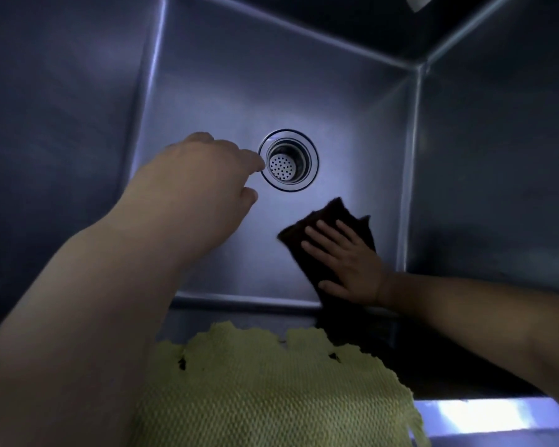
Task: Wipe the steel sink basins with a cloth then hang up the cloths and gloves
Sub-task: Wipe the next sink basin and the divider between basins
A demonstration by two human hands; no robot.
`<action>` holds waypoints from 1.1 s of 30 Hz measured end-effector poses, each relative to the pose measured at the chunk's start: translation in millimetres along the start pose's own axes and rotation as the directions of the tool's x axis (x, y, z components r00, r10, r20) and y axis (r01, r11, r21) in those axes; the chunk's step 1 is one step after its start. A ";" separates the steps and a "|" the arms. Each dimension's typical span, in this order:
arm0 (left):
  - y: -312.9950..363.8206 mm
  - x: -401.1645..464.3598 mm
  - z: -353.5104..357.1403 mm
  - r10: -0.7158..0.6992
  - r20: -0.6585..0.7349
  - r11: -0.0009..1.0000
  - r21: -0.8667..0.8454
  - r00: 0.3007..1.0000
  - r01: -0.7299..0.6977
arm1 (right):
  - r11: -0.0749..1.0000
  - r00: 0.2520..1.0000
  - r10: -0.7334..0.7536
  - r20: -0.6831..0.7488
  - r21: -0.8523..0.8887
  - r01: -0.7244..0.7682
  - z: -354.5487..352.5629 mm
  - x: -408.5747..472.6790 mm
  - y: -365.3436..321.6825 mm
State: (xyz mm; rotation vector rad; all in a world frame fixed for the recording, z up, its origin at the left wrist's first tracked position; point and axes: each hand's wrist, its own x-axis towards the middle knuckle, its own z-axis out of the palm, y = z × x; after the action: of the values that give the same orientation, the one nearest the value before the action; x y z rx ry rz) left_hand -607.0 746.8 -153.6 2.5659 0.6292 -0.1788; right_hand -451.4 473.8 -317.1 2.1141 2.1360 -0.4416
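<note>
Nearest, a yellow cloth (271,391) with a waffle weave and a ragged far edge hangs over the sink's front rim (484,417), a couple of small holes in it. Left forearm crosses above its left side, right forearm comes in from the right edge. Just past the rim, on the basin floor (233,101), the right hand (346,262) lies flat on a dark brown cloth (333,217), fingers straight and spread, palm down, pressing it onto the steel. That cloth sits under the hand and sticks out beyond the fingertips toward the drain; its near end runs back up the front wall toward the rim, next to the yellow one, dark there and hard to trace. It occupies the near-right part of the floor, close to the right wall. Left hand (207,185) is further in, above the floor, knuckles up, fingers loosely curled with tips right at the left edge of the drain (288,160); holds nothing, can't tell if it touches the ring. Drain is a chrome ring with a perforated strainer basket, mid-floor. Beyond it, the back wall and corner seams.
</note>
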 end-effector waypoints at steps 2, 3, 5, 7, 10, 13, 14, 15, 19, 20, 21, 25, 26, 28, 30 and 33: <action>0.7 -0.3 -0.1 0.004 0.022 1.000 0.005 1.000 -0.004 | 0.990 0.989 0.143 -0.023 -0.008 -0.143 -4.3 1.1 13.4; 1.6 0.1 -0.1 0.007 0.035 1.000 0.015 0.999 -0.008 | 0.979 0.978 0.206 -0.029 -0.003 -0.206 -7.4 4.4 20.0; 3.0 2.0 -0.8 0.012 0.058 0.999 0.041 0.998 -0.015 | 0.954 0.954 0.298 -0.035 0.008 -0.298 -15.9 14.6 37.4; 1.9 2.7 -1.2 -0.008 0.091 0.999 0.049 0.996 0.003 | 0.932 0.932 0.362 -0.037 0.008 -0.362 -24.5 26.9 60.2; -0.3 2.2 -2.9 -0.012 0.120 0.998 0.061 0.993 0.005 | 0.887 0.886 0.461 -0.045 0.010 -0.461 -37.1 49.5 101.0; -4.4 2.9 3.6 0.036 0.095 0.991 0.126 0.995 -0.048 | 0.830 0.828 0.556 -0.072 -0.018 -0.558 -46.5 76.0 146.7; -6.0 3.1 6.3 0.049 0.093 0.987 0.150 0.994 -0.063 | 0.810 0.808 0.582 -0.088 -0.027 -0.586 -48.8 85.3 162.6; -7.2 3.1 8.8 0.050 0.109 0.982 0.175 0.993 -0.069 | 0.788 0.785 0.610 -0.106 -0.019 -0.615 -50.8 94.1 177.9; -17.0 7.3 19.1 0.006 0.168 0.980 0.194 0.986 -0.039 | 0.711 0.697 0.700 -0.156 0.059 -0.701 -56.1 117.9 216.7; -20.0 8.5 20.2 -0.031 0.179 0.981 0.192 0.983 -0.004 | 0.710 0.694 0.701 -0.162 0.067 -0.701 -56.5 120.2 219.1; -22.1 9.3 20.2 -0.058 0.189 0.982 0.187 0.980 0.022 | 0.712 0.696 0.699 -0.163 0.076 -0.698 -57.1 120.8 219.3; -27.2 7.4 21.5 -0.107 0.178 0.985 0.153 0.978 0.079 | 0.682 0.665 0.730 -0.158 0.098 -0.725 -55.7 105.0 197.5; -28.3 7.8 21.3 -0.118 0.183 0.985 0.146 0.976 0.091 | 0.671 0.655 0.739 -0.154 0.094 -0.735 -52.5 96.6 184.6; -30.3 9.3 19.1 -0.142 0.217 0.984 0.133 0.966 0.115 | 0.656 0.643 0.754 -0.131 0.102 -0.748 -44.0 76.9 151.3; -31.2 8.8 16.4 -0.157 0.236 0.984 0.118 0.959 0.132 | 0.650 0.645 0.760 -0.083 0.129 -0.749 -35.8 53.4 114.6; -28.2 8.4 13.2 -0.167 0.243 0.983 0.116 0.956 0.142 | 0.700 0.705 0.710 0.001 0.108 -0.706 -25.6 20.6 71.6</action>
State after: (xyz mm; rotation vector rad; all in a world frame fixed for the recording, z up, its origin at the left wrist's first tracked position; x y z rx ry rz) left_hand -612.8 765.5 -179.2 2.5271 0.7384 -0.5928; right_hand -377.7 500.1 -307.8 2.7809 1.1369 -0.4097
